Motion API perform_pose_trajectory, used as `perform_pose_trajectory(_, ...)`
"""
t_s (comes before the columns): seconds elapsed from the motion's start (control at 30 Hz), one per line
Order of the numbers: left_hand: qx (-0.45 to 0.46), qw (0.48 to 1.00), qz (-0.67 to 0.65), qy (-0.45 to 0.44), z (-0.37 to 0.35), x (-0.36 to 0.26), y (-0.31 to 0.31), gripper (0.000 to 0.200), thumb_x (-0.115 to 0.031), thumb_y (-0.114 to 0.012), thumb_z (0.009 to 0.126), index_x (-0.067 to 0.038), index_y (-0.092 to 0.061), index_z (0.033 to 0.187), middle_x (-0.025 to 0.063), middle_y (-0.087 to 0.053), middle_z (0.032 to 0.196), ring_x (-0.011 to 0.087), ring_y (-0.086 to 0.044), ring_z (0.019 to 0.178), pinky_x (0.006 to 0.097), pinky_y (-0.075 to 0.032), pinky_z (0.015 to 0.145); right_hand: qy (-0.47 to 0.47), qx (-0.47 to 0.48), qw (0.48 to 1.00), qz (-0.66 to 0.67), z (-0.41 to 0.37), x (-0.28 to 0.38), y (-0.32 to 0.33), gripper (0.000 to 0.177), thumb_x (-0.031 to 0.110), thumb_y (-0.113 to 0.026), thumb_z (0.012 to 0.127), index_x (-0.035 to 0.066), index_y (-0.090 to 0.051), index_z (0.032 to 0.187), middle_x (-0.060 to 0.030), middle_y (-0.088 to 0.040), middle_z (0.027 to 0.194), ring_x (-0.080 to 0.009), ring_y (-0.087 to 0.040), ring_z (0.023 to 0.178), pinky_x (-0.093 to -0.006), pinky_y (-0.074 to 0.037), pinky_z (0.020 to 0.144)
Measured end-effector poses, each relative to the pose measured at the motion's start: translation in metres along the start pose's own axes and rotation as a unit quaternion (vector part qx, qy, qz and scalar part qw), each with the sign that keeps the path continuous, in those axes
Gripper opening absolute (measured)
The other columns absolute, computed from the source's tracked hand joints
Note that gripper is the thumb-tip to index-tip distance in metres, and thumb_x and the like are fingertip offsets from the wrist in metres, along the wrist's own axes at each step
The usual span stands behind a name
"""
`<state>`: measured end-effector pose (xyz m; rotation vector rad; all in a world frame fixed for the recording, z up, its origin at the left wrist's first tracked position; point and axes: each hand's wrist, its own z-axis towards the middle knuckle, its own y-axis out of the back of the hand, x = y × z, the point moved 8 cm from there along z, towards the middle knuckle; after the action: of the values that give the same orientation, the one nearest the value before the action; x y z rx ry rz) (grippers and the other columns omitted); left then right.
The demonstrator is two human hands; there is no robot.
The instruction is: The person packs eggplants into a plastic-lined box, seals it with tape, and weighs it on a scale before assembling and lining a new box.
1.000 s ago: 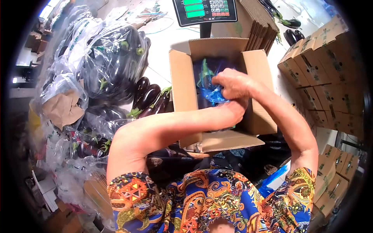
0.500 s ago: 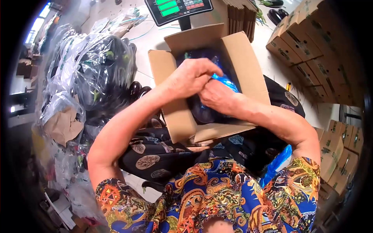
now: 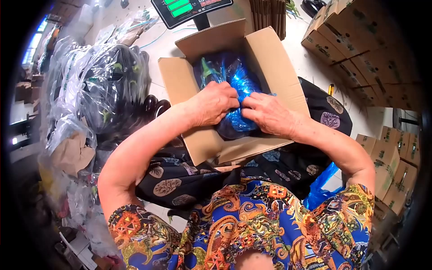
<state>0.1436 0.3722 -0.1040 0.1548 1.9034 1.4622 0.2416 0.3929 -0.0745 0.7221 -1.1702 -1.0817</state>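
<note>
An open cardboard box point(image 3: 281, 74) stands in front of me with its flaps spread. Dark eggplants point(image 3: 230, 131) fill it, one showing a green stem near the upper left. Across them lies a shiny blue plastic bag point(image 3: 243, 83), crumpled in the middle. My left hand point(image 3: 215, 103) is closed on the bag's left side, fingertips curled into the film. On the other side my right hand point(image 3: 270, 113) pinches the same blue plastic. The hands are a small distance apart, and the plastic under the fingers is partly hidden.
A scale display point(image 3: 189, 9) stands behind the box. To the left lies a clear plastic bag of eggplants point(image 3: 108, 85), with loose eggplants point(image 3: 155, 105) beside it. Cardboard boxes point(image 3: 360, 49) are stacked at right. More blue plastic point(image 3: 321, 186) lies near my right elbow.
My hands were together over the blue bag; they have separated and come lower, one on each side. More of the bag and a green eggplant stem now show.
</note>
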Motion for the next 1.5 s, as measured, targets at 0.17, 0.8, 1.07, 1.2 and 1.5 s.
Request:
perform_pose_trajectory(0.17, -0.084, 0.991, -0.08, 0.06, -0.011, 0.007, 0.001, 0.029, -0.003, -0.06, 0.083, -0.004, -0.061, 0.111, 0.0122, -0.059, 0.112, 0.032, -0.053, 0.109, 0.0424, -0.042, 0.092, -0.121, 0.058, 0.99, 0.046, -0.009, -0.027, -0.015, 0.023, 0.0, -0.063, 0.069, 0.003, -0.058, 0.092, -0.0135, -0.053, 0.093, -0.0328, -0.058, 0.091, -0.0419, -0.052, 0.074)
perform_pose_trajectory(0.8, -0.089, 0.993, 0.048, 0.054, -0.004, -0.005, 0.006, 0.027, -0.016, -0.064, 0.088, -0.006, -0.062, 0.113, 0.0101, -0.058, 0.121, 0.0283, -0.05, 0.122, 0.0434, -0.04, 0.098, -0.063, 0.078, 0.992, -0.076, -0.016, -0.03, -0.01, 0.019, 0.011, -0.067, 0.07, 0.008, -0.062, 0.087, -0.0067, -0.056, 0.096, -0.0273, -0.051, 0.099, -0.0352, -0.046, 0.087)
perform_pose_trajectory(1.07, 0.022, 0.99, 0.089, 0.111, 0.016, 0.025, -0.015, 0.021, -0.023, -0.061, 0.09, -0.008, -0.065, 0.104, 0.0075, -0.062, 0.114, 0.0263, -0.051, 0.121, 0.0447, -0.037, 0.097, 0.031, 0.23, 0.949, -0.213, 0.004, -0.011, -0.058, 0.021, 0.029, -0.06, 0.079, 0.016, -0.075, 0.072, -0.0002, -0.066, 0.083, -0.0197, -0.05, 0.101, -0.0353, -0.033, 0.089)
perform_pose_trajectory(1.2, -0.175, 0.98, -0.02, 0.091, 0.006, 0.033, 0.02, 0.029, -0.013, -0.065, 0.083, -0.006, -0.065, 0.111, 0.0146, -0.058, 0.122, 0.0318, -0.052, 0.12, 0.0441, -0.038, 0.101, 0.035, 0.212, 0.962, -0.166, 0.003, -0.027, -0.06, 0.022, 0.028, -0.062, 0.071, 0.01, -0.071, 0.062, -0.0035, -0.066, 0.081, -0.0219, -0.05, 0.102, -0.0353, -0.036, 0.092)
perform_pose_trajectory(1.5, -0.284, 0.921, 0.124, 0.237, -0.014, 0.084, 0.103, 0.039, -0.012, -0.064, 0.086, -0.009, -0.058, 0.125, 0.0149, -0.062, 0.099, 0.036, -0.063, 0.09, 0.0439, -0.05, 0.079, 0.037, 0.192, 0.971, -0.135, 0.018, -0.016, -0.069, 0.019, 0.023, -0.063, 0.065, 0.006, -0.071, 0.062, -0.0085, -0.065, 0.073, -0.0262, -0.05, 0.095, -0.0375, -0.037, 0.085)
